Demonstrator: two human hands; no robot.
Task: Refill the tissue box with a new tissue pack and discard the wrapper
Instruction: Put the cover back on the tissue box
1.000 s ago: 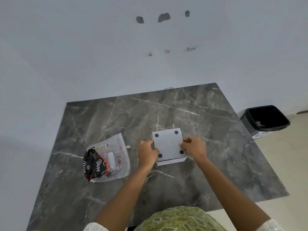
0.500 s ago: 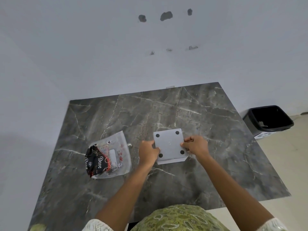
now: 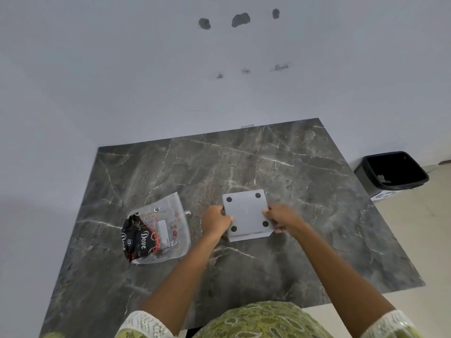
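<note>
A grey square tissue box (image 3: 246,214) lies upside down on the marble table (image 3: 280,167), its flat base with black round feet facing up. My left hand (image 3: 216,222) grips its left edge and my right hand (image 3: 280,218) grips its right edge. To the left lies a clear plastic wrapper (image 3: 158,230) with black and red "Dove" print, crumpled and flat on the table. Whether tissues are inside the box is hidden.
A black waste bin (image 3: 390,173) stands on the floor beyond the table's right edge. A white wall runs along the table's far side. A small white object (image 3: 188,212) peeks out from behind the wrapper.
Both hands keep their hold on the box, which has shifted slightly; the right hand's fingers now wrap lower around the right edge. The wrapper has not moved.
</note>
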